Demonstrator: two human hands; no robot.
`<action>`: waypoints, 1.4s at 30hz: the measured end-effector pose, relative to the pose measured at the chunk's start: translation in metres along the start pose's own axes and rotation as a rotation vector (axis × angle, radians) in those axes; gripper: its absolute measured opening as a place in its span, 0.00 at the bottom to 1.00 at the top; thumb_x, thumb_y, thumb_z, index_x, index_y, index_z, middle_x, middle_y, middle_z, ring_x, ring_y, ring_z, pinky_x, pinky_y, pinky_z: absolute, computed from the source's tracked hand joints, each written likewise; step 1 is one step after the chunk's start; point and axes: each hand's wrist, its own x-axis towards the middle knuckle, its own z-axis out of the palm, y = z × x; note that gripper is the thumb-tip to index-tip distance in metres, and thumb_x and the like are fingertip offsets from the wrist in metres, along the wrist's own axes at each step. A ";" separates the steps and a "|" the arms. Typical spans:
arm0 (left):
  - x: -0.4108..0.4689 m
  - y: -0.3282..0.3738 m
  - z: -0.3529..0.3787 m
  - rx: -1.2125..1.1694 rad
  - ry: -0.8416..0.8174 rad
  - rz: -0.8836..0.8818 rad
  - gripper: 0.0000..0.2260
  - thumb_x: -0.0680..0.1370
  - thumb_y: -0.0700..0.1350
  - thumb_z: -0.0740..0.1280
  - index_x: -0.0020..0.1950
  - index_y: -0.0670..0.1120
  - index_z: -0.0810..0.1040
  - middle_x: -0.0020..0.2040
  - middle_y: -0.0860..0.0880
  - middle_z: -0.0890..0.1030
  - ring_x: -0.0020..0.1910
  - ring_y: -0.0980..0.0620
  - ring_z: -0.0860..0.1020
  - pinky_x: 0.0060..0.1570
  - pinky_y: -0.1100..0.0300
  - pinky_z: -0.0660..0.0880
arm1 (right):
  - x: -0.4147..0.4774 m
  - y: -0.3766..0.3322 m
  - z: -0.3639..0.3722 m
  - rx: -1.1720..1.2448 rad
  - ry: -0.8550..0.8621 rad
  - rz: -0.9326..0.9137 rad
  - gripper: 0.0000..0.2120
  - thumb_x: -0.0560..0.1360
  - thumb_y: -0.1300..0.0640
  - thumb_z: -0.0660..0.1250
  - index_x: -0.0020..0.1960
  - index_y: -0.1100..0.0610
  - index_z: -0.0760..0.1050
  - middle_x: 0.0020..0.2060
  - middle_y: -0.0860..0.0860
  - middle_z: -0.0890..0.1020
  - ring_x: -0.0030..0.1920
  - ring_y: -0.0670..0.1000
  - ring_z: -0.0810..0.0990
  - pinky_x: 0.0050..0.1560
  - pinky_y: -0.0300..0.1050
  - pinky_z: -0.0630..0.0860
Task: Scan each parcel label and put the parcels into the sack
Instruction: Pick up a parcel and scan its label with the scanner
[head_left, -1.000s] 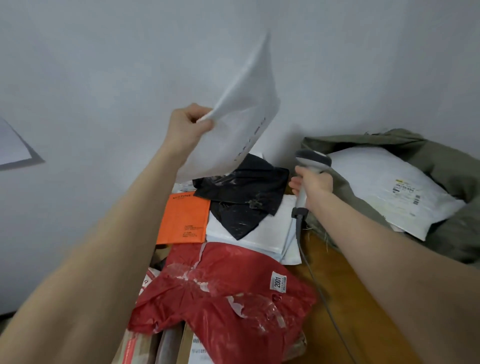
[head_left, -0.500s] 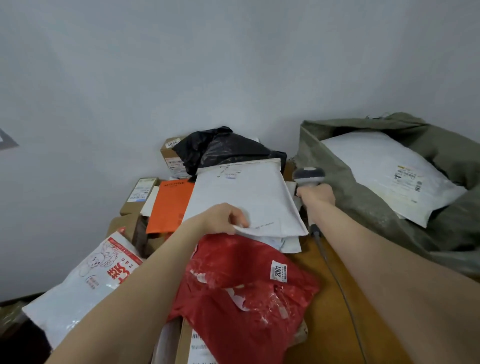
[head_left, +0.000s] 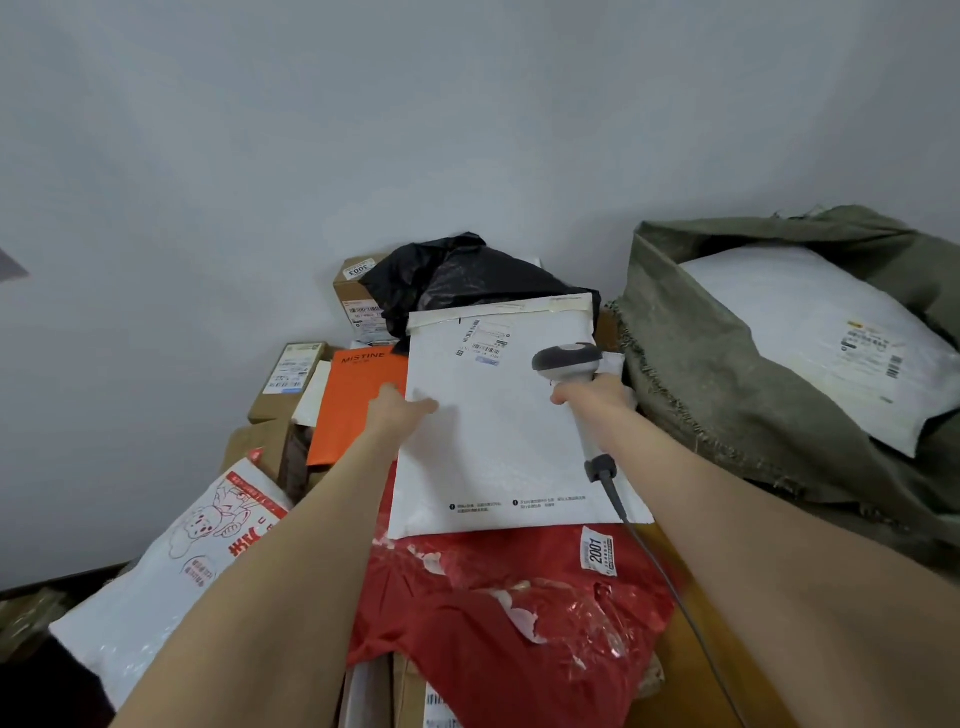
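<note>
Plainly most of the job lies ahead. Nearest, a crumpled red plastic parcel (head_left: 509, 623) with a "2001" sticker (head_left: 597, 557) lies on top of cartons, apparently awaiting its turn, and a white cartoon-printed bag (head_left: 171, 566) slumps off to its left. Just beyond, the parcel in hand, a white padded mailer (head_left: 498, 426), lies flat over the red one with its label (head_left: 485, 340) face up at the far end. The left hand (head_left: 397, 410) pinches the mailer's left edge, thumb on top and the other fingers hidden beneath. The right hand (head_left: 597, 397) has its fingers wrapped round the grip of a corded barcode scanner (head_left: 566, 361), whose head hovers just beside that label, so I judge the scan is the step under way. Behind wait an orange MISTINE parcel (head_left: 358, 400), several cardboard boxes (head_left: 358, 291) and a black plastic bag (head_left: 467, 275). At the far right the olive woven sack (head_left: 727, 395) stands open with one white labelled parcel (head_left: 810, 332) inside, the only one visibly done. Everything rests on a brown wooden table (head_left: 691, 696), bare at the near right where the scanner cable (head_left: 670, 582) runs, against a plain pale grey wall (head_left: 415, 130).
</note>
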 end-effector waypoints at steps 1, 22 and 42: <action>0.003 -0.001 0.002 -0.041 -0.014 -0.038 0.35 0.76 0.49 0.70 0.76 0.39 0.57 0.73 0.40 0.65 0.70 0.40 0.67 0.62 0.49 0.69 | 0.001 0.000 0.005 -0.012 -0.010 -0.003 0.16 0.75 0.59 0.70 0.60 0.61 0.72 0.47 0.55 0.75 0.50 0.56 0.73 0.53 0.46 0.71; 0.024 -0.005 0.013 -0.440 -0.332 -0.258 0.26 0.73 0.54 0.73 0.64 0.41 0.74 0.62 0.48 0.75 0.65 0.45 0.72 0.67 0.52 0.62 | 0.016 0.007 0.032 -0.151 0.018 -0.017 0.16 0.71 0.59 0.70 0.58 0.62 0.75 0.45 0.55 0.76 0.51 0.57 0.76 0.46 0.46 0.70; 0.045 -0.036 0.049 -0.524 -0.415 -0.273 0.41 0.57 0.61 0.81 0.65 0.44 0.75 0.65 0.45 0.77 0.65 0.43 0.75 0.68 0.44 0.67 | -0.011 0.010 0.019 -0.126 -0.043 -0.009 0.14 0.73 0.60 0.69 0.57 0.60 0.73 0.48 0.55 0.75 0.49 0.55 0.73 0.51 0.46 0.71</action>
